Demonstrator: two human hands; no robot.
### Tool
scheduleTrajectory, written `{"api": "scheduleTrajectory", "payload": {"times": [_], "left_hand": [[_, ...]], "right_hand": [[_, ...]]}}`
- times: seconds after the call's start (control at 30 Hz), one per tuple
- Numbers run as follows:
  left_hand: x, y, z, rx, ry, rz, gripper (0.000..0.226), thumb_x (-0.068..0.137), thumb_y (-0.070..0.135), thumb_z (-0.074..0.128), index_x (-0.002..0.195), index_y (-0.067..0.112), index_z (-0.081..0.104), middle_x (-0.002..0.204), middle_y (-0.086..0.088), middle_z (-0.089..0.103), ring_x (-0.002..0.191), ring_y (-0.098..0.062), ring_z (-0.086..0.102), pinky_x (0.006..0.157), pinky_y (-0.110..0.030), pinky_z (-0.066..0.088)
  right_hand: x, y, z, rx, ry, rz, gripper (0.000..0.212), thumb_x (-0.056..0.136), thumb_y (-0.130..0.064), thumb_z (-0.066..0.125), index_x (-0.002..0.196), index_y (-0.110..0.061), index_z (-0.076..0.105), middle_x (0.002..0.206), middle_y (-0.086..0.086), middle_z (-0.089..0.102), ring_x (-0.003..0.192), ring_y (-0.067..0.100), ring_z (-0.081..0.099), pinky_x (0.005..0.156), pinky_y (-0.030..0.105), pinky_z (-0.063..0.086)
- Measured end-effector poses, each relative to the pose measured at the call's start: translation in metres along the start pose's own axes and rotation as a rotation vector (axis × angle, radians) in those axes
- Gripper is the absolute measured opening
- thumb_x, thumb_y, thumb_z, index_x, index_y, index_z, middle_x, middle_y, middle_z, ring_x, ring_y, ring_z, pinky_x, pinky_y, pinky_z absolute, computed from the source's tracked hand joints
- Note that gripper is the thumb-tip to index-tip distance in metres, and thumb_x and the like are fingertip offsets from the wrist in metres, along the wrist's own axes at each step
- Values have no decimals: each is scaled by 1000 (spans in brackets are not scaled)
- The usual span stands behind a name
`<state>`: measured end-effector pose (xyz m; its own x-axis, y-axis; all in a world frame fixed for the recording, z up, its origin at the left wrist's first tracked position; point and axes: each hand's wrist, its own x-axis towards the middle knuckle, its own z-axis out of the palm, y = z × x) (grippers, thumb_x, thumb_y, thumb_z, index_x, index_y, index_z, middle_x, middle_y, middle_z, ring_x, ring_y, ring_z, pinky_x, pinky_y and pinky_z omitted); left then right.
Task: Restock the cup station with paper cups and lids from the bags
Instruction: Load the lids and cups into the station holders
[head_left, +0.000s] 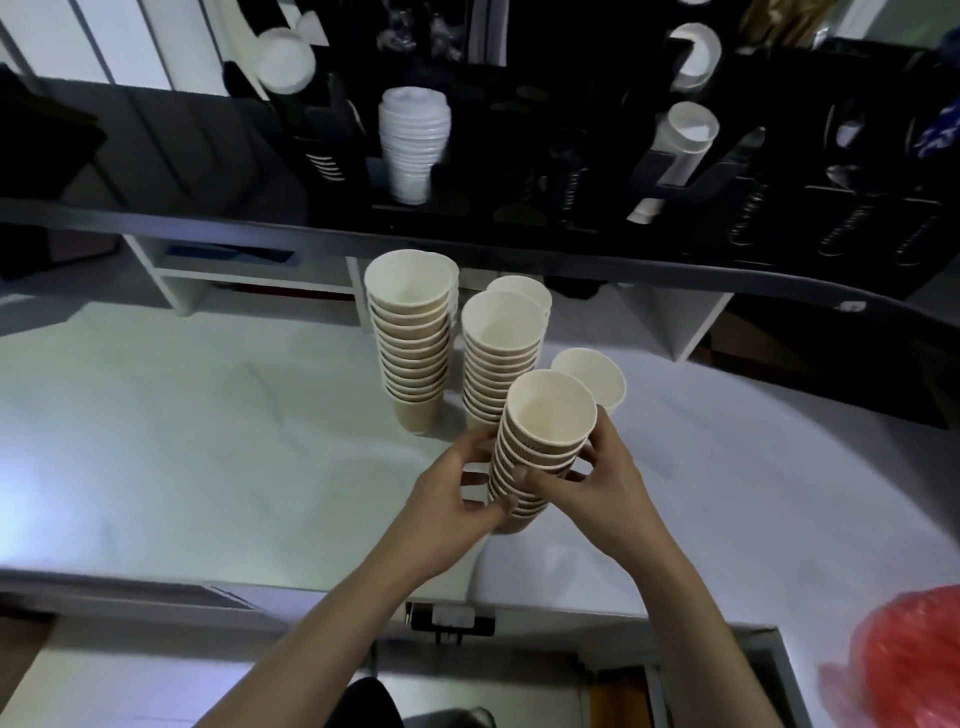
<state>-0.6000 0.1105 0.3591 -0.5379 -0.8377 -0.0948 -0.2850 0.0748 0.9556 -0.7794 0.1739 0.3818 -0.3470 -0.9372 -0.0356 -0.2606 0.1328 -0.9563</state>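
Both my hands grip one stack of brown paper cups (545, 431) at the middle of the white counter. My left hand (457, 493) curls round its lower left side, and my right hand (597, 478) wraps its right side with the thumb across the front. Behind it stand a tall stack (410, 332), a second stack (501, 353), and two more cup stacks (589, 379) partly hidden. On the dark shelf above, the black cup station (519, 156) holds a stack of white lids (413, 140) and white cups (685, 135) lying in slots.
A red plastic bag (914, 660) lies at the counter's right front corner. The dark shelf edge (467, 244) overhangs the back of the white counter (182, 441). White shelf dividers (176, 280) stand under it. A dark object (41, 140) sits at the far left.
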Motion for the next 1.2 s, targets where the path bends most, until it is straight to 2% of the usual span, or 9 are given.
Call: {"api": "scheduleTrajectory", "payload": {"times": [0.17, 0.33, 0.43, 0.57, 0.67, 0.73, 0.87, 1.03, 1.2], "left_hand": [[-4, -9, -29, 6, 75, -31, 68, 84, 30, 83, 135, 47, 42, 121, 23, 59, 108, -1, 63, 76, -13, 56], [-5, -16, -59, 23, 120, -45, 68, 82, 31, 84, 130, 53, 41, 116, 26, 59, 103, 6, 63, 73, -13, 56], [-6, -22, -80, 18, 139, -61, 65, 81, 31, 85, 129, 50, 44, 115, 22, 62, 100, 11, 62, 74, -14, 56], [-7, -32, -111, 22, 174, -82, 65, 80, 36, 85, 133, 44, 47, 119, 16, 64, 100, 7, 65, 80, -22, 60], [-7, -38, -135, 23, 196, -84, 64, 81, 39, 84, 132, 44, 47, 118, 16, 64, 98, 7, 65, 79, -20, 59], [-6, -43, -150, 20, 206, -80, 62, 81, 43, 82, 132, 43, 47, 117, 16, 64, 97, 8, 65, 76, -18, 58], [-2, -47, -177, 24, 210, -73, 68, 72, 62, 74, 132, 46, 46, 117, 21, 63, 98, 9, 65, 79, -21, 59], [11, -52, -204, 39, 198, -73, 57, 73, 63, 74, 120, 61, 42, 115, 25, 62, 98, 12, 64, 77, -18, 58], [27, -57, -226, 50, 177, -56, 52, 79, 59, 74, 119, 66, 41, 116, 26, 61, 99, 15, 62, 75, -13, 54]], "right_hand": [[11, -9, 32, 7, -59, -33, 88, 72, -18, 93, 140, -45, 43, 125, -32, 62, 114, -12, 59, 87, 16, 56], [24, -18, 63, 23, -97, -30, 91, 67, -28, 94, 141, -43, 45, 131, -23, 63, 123, 1, 60, 101, 39, 56], [31, -23, 84, 5, -113, -34, 93, 65, -32, 94, 141, -49, 43, 130, -26, 62, 123, 2, 60, 101, 41, 56], [41, -32, 116, 17, -143, -36, 88, 69, -18, 94, 129, -59, 43, 125, -28, 63, 119, -2, 61, 98, 32, 57], [49, -38, 140, 45, -154, -33, 87, 68, -17, 94, 130, -55, 46, 127, -27, 63, 120, 0, 61, 97, 30, 56], [53, -44, 155, 50, -157, -41, 87, 69, -16, 94, 130, -54, 46, 125, -29, 63, 119, -3, 61, 92, 22, 56], [63, -55, 180, 72, -169, -46, 82, 73, -11, 91, 128, -52, 46, 120, -33, 64, 118, -6, 60, 88, 16, 54], [75, -63, 202, 78, -152, -28, 79, 76, -13, 88, 125, -56, 46, 122, -30, 64, 120, -3, 60, 95, 24, 54], [90, -69, 220, 85, -119, -23, 79, 77, -16, 89, 139, -39, 46, 132, -20, 63, 126, 1, 58, 107, 35, 51]]}}
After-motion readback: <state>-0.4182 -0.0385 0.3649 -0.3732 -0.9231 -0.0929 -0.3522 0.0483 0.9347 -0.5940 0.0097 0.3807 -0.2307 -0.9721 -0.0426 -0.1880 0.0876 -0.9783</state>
